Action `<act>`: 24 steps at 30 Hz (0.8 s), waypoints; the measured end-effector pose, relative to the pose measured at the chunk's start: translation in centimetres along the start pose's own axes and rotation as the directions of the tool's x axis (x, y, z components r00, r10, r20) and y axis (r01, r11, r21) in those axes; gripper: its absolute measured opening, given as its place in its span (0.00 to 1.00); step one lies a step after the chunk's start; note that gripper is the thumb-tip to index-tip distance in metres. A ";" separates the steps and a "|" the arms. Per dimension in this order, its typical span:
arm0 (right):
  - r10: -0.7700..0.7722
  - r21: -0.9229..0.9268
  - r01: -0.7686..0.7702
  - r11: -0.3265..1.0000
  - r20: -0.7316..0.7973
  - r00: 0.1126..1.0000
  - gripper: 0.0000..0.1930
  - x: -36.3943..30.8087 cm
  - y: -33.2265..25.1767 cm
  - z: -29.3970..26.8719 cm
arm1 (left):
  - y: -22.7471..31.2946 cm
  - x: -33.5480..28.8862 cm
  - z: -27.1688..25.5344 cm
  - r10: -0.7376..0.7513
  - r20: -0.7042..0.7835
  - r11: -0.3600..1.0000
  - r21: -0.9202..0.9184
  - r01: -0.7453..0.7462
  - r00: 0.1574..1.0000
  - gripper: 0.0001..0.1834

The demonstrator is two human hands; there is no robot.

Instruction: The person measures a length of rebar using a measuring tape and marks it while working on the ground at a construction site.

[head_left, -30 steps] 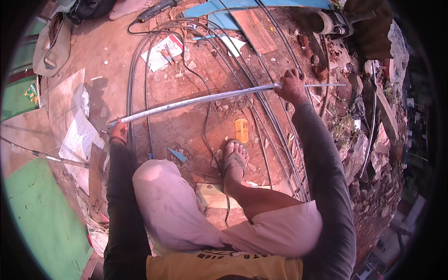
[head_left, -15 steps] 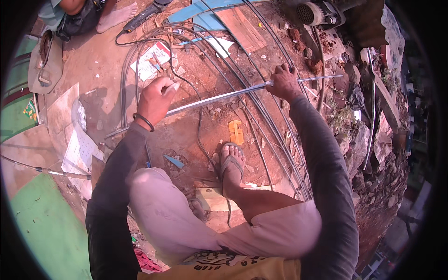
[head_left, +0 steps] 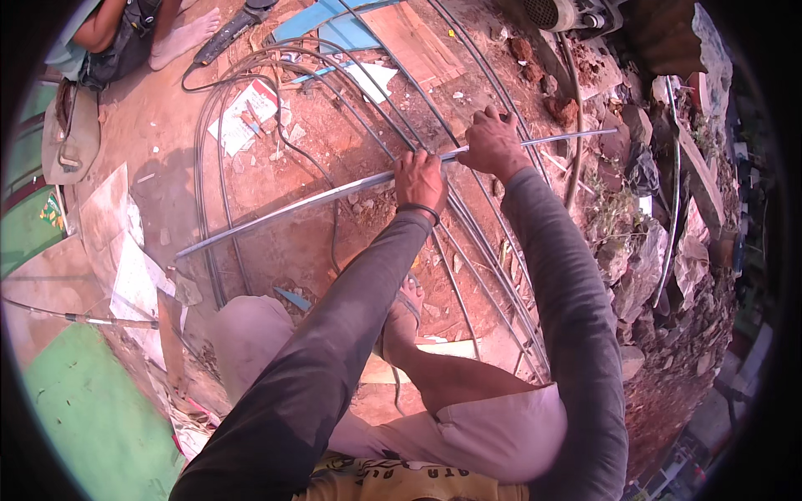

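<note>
Rod (head_left: 284, 210) — left hand (head_left: 420, 179), right hand (head_left: 493, 144) closed on it, near together; long left span wants steady grip.

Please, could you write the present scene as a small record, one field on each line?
Left hand: at the long thin bar, fingers bent; exact grip hidden
Right hand: closed on the same bar, just right of the left hand
Bar: pale grey, passing above the dark bent strands, its left end nearer the person
Upper left: another person's bare foot beside a dark tool
Top: blue board and brown board
Lower left: green panel
</note>
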State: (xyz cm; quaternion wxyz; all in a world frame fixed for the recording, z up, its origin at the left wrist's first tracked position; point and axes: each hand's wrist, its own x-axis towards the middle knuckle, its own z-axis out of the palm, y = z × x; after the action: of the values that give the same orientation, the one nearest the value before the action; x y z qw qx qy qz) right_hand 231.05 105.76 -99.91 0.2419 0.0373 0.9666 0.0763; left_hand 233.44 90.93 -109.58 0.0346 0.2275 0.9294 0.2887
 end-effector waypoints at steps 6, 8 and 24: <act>-0.010 0.028 0.008 1.000 0.047 0.999 0.21 0.6 0.4 -0.7 | 1.3 0.9 -0.1 -0.092 0.014 0.995 -0.023 0.092 0.996 0.11; -0.014 0.023 0.013 1.000 0.024 1.000 0.21 0.8 0.4 -0.3 | 1.4 1.0 0.1 -0.096 0.016 0.995 -0.015 0.096 0.995 0.12; -0.035 0.065 0.035 0.997 0.006 0.999 0.07 2.6 3.7 -1.8 | 1.8 0.8 0.7 -0.119 -0.177 0.993 -0.029 0.116 0.977 0.09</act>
State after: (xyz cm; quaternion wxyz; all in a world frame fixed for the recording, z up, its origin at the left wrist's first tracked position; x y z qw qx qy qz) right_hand 228.01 109.43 -98.96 0.2452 0.0285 0.9682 0.0404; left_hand 233.60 92.98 -109.11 -0.0294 0.1451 0.9379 0.3138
